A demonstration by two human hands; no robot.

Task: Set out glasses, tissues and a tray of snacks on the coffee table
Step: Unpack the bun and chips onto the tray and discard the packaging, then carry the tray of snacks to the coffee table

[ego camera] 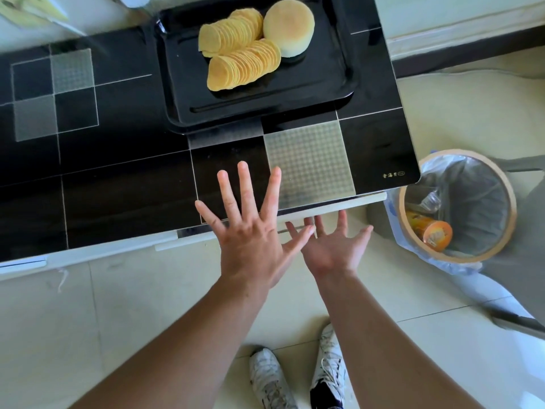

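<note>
A black tray (324, 81) lies on the black glass coffee table (124, 184), toward its far right. On the tray are two fanned rows of yellow crisps (239, 51) and a round pale cake (289, 26). My left hand (250, 231) is spread flat, back up, over the table's near edge. My right hand (333, 249) is spread beside it, fingers reaching the table's white rim. Both hands hold nothing. No glasses or tissues are in view.
A round bin (457, 208) lined with a plastic bag stands on the floor right of the table, with an orange can and wrappers inside. My white shoes (298, 376) stand on pale floor tiles. A yellow-green item (32, 10) lies at the far left.
</note>
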